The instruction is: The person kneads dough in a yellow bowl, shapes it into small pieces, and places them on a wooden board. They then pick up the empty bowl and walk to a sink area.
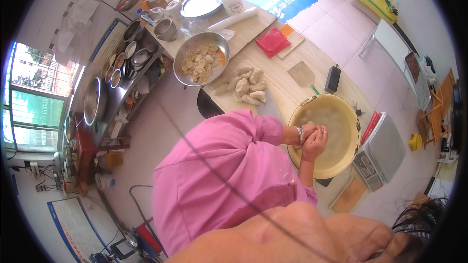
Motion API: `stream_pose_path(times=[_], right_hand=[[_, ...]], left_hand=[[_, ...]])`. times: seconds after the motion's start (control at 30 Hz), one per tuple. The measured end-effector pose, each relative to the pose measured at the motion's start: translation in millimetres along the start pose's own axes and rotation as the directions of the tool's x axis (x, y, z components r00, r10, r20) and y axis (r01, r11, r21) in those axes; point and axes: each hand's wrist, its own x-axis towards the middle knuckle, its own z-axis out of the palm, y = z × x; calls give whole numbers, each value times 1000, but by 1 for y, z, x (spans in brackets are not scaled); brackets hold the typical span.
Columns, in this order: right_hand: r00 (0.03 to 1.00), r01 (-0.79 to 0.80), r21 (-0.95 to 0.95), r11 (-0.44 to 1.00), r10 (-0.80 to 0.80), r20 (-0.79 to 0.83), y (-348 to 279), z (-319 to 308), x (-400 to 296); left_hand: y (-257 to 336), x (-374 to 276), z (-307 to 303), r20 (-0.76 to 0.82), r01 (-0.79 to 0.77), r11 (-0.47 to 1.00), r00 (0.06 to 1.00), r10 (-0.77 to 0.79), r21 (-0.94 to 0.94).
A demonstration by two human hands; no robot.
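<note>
My left hand point(309, 130), with bracelets at the wrist, and my right hand point(315, 146) are pressed together with curled fingers above the left part of a yellow enamel basin point(356, 128). The basin has a chipped dark rim and holds cloudy liquid point(334, 146). A small pale bit shows beside my left hand; what lies between my palms is hidden. Pale, lumpy dough-like pieces point(242, 86) are heaped on a board left of the basin. Beyond them, a metal bowl point(178, 59) holds round pale slices point(201, 64) and some orange shreds.
A mesh skimmer point(302, 74) with a green handle and a black box-shaped object point(332, 79) lie beyond the basin. A digital scale point(384, 149) stands at its right. Farther off are a red packet point(273, 42), a plastic roll point(234, 19), a mug point(231, 1) and a round tray point(202, 3).
</note>
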Motion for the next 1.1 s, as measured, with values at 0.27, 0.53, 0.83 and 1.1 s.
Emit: stream_pose_path(times=[0.27, 0.53, 0.83, 1.1], right_hand=[[1000, -30, 29, 999, 30, 4, -5, -4, 0], [952, -306, 322, 896, 300, 70, 1, -22, 36], [797, -601, 703, 380, 353, 491, -78, 78, 32], [731, -679, 703, 209, 274, 625, -141, 203, 34]], left_hand=[[5, -27, 41, -80, -46, 988, 995, 58, 150], [45, -55, 89, 92, 204, 974, 973, -213, 97], [119, -168, 37, -206, -61, 882, 963, 176, 467], [208, -204, -52, -159, 72, 147, 643, 749, 986]])
